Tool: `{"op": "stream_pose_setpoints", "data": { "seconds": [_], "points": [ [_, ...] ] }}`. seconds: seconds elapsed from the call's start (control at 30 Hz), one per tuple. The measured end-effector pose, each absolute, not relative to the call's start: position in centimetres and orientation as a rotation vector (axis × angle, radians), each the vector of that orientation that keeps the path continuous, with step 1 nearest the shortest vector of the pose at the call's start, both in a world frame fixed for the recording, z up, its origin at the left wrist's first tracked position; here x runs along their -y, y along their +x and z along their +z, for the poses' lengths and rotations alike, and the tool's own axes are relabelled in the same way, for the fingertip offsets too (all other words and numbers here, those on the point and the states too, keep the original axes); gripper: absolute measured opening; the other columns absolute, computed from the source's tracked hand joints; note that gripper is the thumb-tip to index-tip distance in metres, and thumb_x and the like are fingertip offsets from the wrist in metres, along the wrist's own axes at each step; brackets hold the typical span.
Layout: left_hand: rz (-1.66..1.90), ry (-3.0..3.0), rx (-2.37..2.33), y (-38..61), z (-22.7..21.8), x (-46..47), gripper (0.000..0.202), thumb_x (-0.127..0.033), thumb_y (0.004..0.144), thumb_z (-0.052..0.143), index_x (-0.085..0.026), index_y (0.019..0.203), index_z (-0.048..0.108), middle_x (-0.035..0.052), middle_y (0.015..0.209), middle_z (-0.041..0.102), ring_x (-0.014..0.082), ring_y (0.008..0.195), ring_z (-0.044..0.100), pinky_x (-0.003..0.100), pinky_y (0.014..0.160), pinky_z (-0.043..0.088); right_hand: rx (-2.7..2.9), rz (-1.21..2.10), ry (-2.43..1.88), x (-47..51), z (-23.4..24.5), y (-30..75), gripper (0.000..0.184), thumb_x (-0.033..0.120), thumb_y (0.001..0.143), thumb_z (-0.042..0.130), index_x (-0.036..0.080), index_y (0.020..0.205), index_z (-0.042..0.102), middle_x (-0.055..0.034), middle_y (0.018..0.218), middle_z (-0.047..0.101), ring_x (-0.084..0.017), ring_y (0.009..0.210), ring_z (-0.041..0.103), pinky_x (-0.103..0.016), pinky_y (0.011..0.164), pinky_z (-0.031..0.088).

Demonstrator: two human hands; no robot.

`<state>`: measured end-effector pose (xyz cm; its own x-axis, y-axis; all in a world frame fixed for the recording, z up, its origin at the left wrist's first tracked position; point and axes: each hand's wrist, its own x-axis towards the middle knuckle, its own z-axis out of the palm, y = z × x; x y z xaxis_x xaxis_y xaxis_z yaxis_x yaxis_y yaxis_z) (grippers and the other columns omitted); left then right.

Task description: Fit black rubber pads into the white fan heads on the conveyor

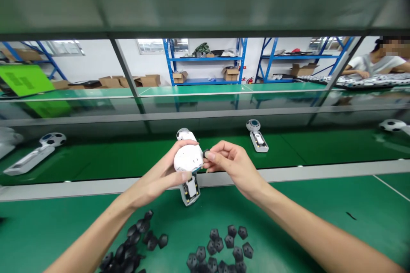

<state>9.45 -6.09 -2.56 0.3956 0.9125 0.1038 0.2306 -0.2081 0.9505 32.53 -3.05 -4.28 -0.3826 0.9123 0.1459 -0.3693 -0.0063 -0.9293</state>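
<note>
My left hand point(156, 177) wraps around a white plastic device point(188, 158) with a rounded shell. The device's lower end shows an open compartment with a circuit board point(191, 190), and a round, patterned head point(183, 133) sticks out at its far end. My right hand point(231, 165) pinches a small black part point(206, 153) between thumb and fingers, pressing it against the device's side. Much of that part is hidden by my fingers. Two loose heaps of black rubber-like pentagonal pieces point(218, 247) point(131, 241) lie on the green mat below my forearms.
A raised green shelf point(166, 153) runs ahead, holding similar devices point(256, 135) point(35, 153). A dark overhead shelf board point(205, 0) crosses the top of the view. Beyond stand blue racks point(205, 62) and cardboard boxes point(147, 80). A co-worker point(374, 63) sits at the far right.
</note>
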Motion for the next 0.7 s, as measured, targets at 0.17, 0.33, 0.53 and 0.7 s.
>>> {"op": "stream_pose_setpoints", "data": {
  "seconds": [0.17, 0.33, 0.53, 0.7],
  "points": [
    [0.988, 1.771, -1.152, 9.6, -2.0, 6.0, 0.052, -0.049, 0.088, 0.08, -0.025, 0.127, 0.058, 0.0053, 0.11, 0.067, 0.02, 0.087, 0.065, 0.025, 0.07, 0.056, 1.262, 1.575, -0.618, 3.3, -3.7, 32.6, 0.04, 0.052, 0.076, 0.095, 0.019, 0.084, 0.073, -0.0037, 0.082, 0.082, -0.018, 0.082, 0.08, -0.028, 0.075, 0.064],
    [1.211, 1.827, -1.377, 11.2, -2.3, 6.0, 0.057, -0.045, 0.072, 0.088, -0.021, 0.118, 0.065, 0.0039, 0.1, 0.067, 0.0165, 0.072, 0.06, 0.024, 0.061, 0.052, 1.267, 1.463, -0.647, 3.5, -4.3, 32.0, 0.04, 0.052, 0.075, 0.094, 0.02, 0.078, 0.07, 0.0016, 0.07, 0.072, -0.014, 0.069, 0.069, -0.024, 0.062, 0.054],
    [1.298, 1.827, -1.515, 12.9, -2.5, 7.4, 0.05, -0.047, 0.069, 0.089, -0.02, 0.106, 0.066, 0.0029, 0.092, 0.068, 0.0169, 0.07, 0.059, 0.023, 0.058, 0.049, 1.305, 1.489, -0.605, 4.6, -5.0, 31.0, 0.041, 0.051, 0.07, 0.097, 0.02, 0.075, 0.071, 0.0019, 0.073, 0.069, -0.013, 0.067, 0.06, -0.027, 0.065, 0.048],
    [1.348, 1.735, -1.474, 13.1, -3.7, 8.0, 0.055, -0.049, 0.071, 0.09, -0.023, 0.11, 0.063, 0.0006, 0.086, 0.066, 0.0158, 0.065, 0.057, 0.023, 0.055, 0.046, 1.324, 1.504, -0.618, 5.9, -4.8, 30.5, 0.034, 0.045, 0.074, 0.095, 0.02, 0.075, 0.071, 0.0023, 0.07, 0.067, -0.015, 0.066, 0.058, -0.028, 0.066, 0.048]
  ]
}}
